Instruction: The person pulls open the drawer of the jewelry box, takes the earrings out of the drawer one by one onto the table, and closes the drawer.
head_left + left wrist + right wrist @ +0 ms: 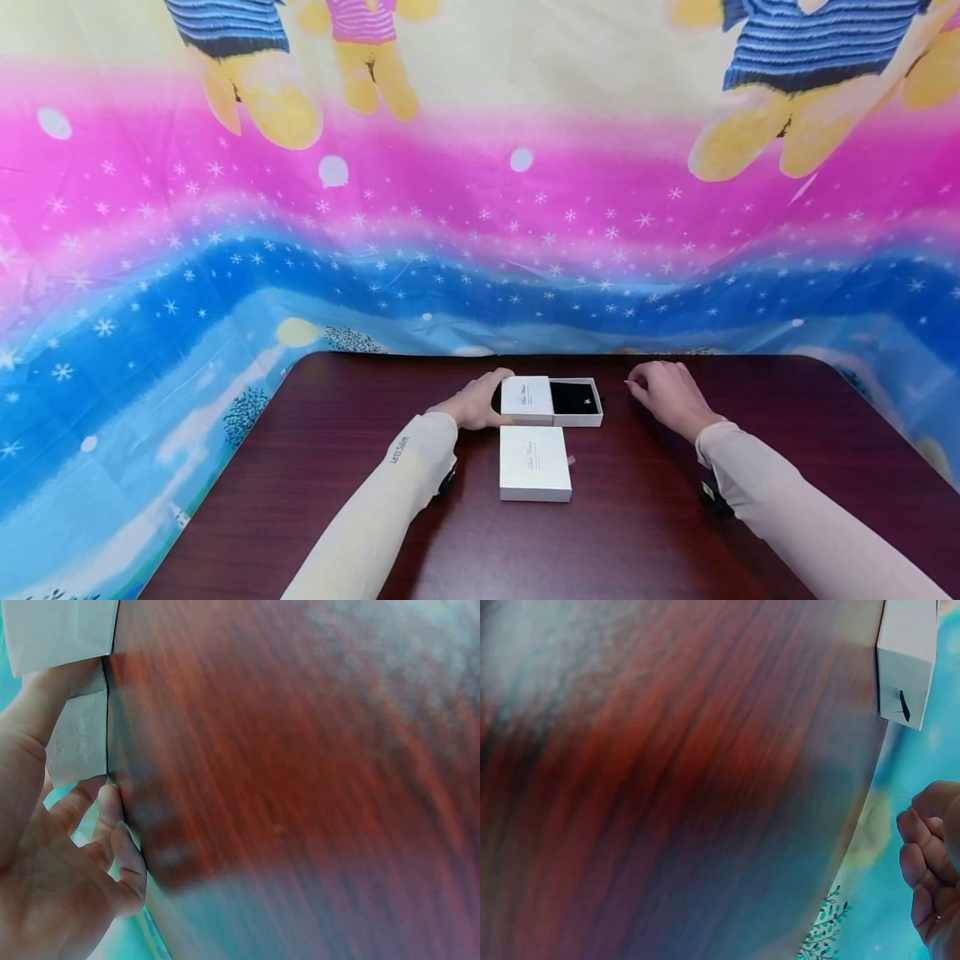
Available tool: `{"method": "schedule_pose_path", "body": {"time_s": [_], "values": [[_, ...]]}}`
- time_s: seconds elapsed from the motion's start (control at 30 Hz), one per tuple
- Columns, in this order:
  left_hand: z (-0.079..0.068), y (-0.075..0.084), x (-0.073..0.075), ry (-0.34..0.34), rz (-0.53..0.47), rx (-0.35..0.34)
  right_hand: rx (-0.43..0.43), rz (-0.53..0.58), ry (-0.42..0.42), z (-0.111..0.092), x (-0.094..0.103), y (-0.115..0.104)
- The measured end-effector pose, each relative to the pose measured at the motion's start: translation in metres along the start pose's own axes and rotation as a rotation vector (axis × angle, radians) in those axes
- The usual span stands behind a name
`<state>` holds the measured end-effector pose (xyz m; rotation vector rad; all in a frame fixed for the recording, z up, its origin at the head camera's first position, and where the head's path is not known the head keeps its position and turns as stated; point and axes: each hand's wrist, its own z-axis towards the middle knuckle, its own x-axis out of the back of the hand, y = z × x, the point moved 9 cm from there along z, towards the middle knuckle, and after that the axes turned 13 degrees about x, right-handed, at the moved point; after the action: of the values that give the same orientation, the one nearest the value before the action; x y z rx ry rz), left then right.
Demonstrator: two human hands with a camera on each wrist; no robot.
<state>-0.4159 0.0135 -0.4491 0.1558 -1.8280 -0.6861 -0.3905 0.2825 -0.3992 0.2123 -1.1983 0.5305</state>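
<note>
A white jewellery box (526,393) lies on the table with its drawer pulled out to the right. The drawer's black lining (571,399) bears a small silver star-shaped piece (588,402), perhaps an earring. My left hand (474,402) grips the box's closed left end between thumb and fingers, also seen in the left wrist view around the box (79,739). Apart from the drawer, to its right, my right hand (667,395) pinches a tiny thin pin-like thing (904,798) between thumb and forefinger. Most of that piece is hidden by the fingertips.
A second white box (533,463), closed, lies just nearer than the first, with a pinkish tab at its right side. Both are on a dark red wooden table (315,533). A printed cloth (480,250) hangs behind the table's far edge.
</note>
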Motion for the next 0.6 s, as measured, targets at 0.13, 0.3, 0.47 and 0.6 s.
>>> {"method": "schedule_pose_path", "body": {"time_s": [0.13,0.3,0.47,0.6], "values": [[0.000,0.000,0.000,-0.005,-0.009,0.007,-0.027,0.019,0.000,-0.002,0.000,0.004],[0.001,0.000,0.000,-0.002,-0.010,0.004,-0.074,0.088,-0.017,-0.005,-0.002,0.010],[0.001,0.000,0.000,0.003,-0.004,-0.002,-0.114,0.130,-0.032,-0.007,-0.002,0.017],[0.001,0.000,0.000,0.001,-0.004,-0.002,-0.145,0.142,-0.035,-0.009,-0.004,0.024]]}}
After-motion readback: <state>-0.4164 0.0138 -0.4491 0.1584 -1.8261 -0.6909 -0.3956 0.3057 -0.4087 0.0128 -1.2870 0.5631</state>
